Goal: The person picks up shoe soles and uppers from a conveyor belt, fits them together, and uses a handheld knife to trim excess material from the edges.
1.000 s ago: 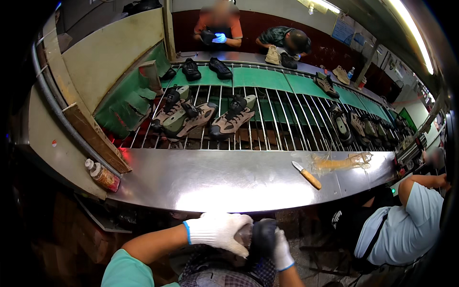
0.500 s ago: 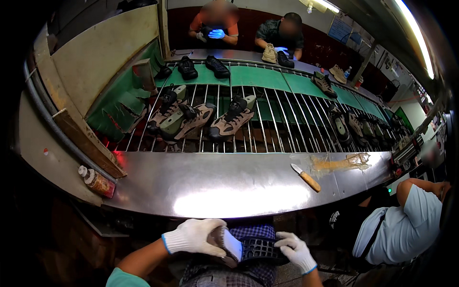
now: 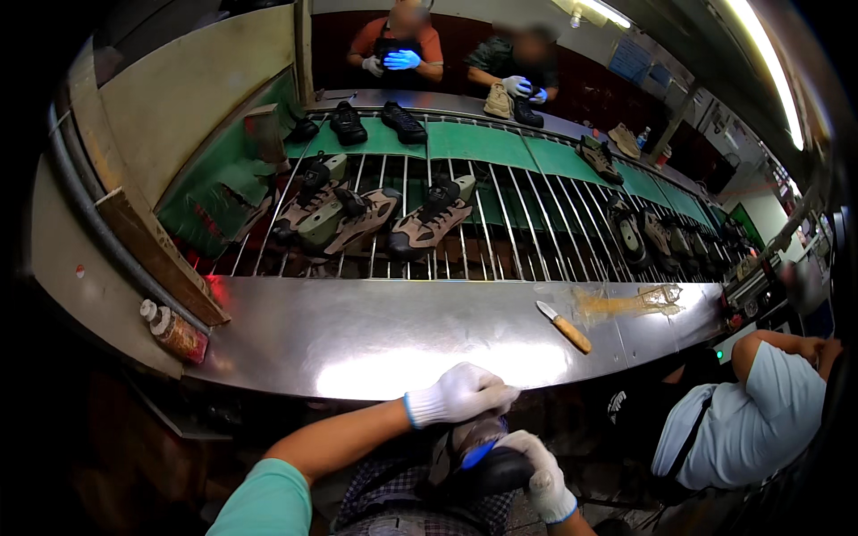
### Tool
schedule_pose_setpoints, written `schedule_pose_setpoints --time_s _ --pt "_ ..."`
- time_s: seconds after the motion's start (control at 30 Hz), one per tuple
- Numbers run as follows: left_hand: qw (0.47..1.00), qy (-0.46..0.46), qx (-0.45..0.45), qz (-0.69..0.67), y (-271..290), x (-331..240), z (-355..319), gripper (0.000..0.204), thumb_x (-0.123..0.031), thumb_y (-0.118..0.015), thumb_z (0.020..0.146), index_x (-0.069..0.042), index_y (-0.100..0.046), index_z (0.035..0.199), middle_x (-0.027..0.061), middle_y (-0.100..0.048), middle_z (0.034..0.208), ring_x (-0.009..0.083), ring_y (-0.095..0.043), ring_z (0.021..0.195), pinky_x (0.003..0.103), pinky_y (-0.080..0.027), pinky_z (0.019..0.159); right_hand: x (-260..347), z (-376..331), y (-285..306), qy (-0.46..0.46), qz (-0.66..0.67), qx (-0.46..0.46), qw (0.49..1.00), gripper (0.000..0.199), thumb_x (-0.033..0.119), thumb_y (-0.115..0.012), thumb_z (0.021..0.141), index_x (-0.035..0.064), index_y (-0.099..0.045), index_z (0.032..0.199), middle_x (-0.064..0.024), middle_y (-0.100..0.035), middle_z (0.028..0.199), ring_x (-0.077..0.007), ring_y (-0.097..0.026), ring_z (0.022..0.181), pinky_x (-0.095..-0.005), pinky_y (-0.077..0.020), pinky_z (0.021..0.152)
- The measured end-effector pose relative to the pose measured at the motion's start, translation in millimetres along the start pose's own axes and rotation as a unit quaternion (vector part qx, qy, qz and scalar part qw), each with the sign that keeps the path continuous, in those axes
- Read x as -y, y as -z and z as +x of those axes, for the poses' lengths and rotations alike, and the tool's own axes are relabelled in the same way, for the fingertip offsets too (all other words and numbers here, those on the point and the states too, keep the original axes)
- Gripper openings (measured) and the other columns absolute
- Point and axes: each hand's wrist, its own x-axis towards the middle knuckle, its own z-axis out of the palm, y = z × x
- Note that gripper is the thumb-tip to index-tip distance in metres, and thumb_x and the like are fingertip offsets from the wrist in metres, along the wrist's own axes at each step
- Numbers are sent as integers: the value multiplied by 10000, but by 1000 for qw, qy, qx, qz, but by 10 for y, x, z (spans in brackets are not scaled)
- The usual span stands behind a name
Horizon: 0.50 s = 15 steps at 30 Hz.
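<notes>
A brown-and-dark shoe upper (image 3: 466, 438) is over my lap, with a black rubber sole (image 3: 500, 475) against it. A strip of its underside glows bright blue between the two. My left hand (image 3: 463, 393), in a white knit glove, is closed at the far end of the upper; its fingertips are partly hidden. Wrapped over the right end of the sole is my right hand (image 3: 542, 478), gloved alike, fingers bent. How far the sole touches the upper along its length cannot be made out.
A metal ledge (image 3: 295, 322) runs before me, bearing a wooden-handled knife (image 3: 565, 327) and a capped bottle (image 3: 174, 330). Beyond it, shoes (image 3: 431, 219) rest on a rod rack (image 3: 509, 232). Two people work across the rack; another person (image 3: 742, 429) sits at right.
My left hand has moved right and away from me, to the shoe's far end. The shoe and sole have turned, so the sole's grid-patterned face no longer shows. My right hand stays at the sole.
</notes>
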Motion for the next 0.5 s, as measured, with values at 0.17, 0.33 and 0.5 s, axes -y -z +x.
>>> schedule_pose_setpoints --time_s 0.17,0.33,0.5 --pt "972 -90 -156 153 -643 305 -370 548 -267 -693 998 -61 -600 1497 220 -478 1626 415 -404 1555 487 -378 1259 -422 -419 44 -31 -51 -74 995 919 583 -971 725 -9 -607 1326 -161 -671 1226 -307 -653 1179 -418 -515 1047" --pt "972 -118 -142 145 -919 -119 -1390 726 -343 -929 829 8 -642 1397 249 -584 1465 445 -572 1402 509 -517 1141 -692 -530 52 42 -33 -40 998 921 450 -1041 662 17 -578 1330 -177 -641 1256 -320 -642 1146 -482 -525 1026" --pt "964 -66 -230 117 -885 -189 -1611 597 -264 -994 734 -8 -679 1172 157 -705 1113 307 -766 929 402 -641 811 -389 -243 -186 80 -60 44 994 861 284 -1070 638 43 -575 1300 -164 -625 1201 -293 -634 1110 -469 -504 985"
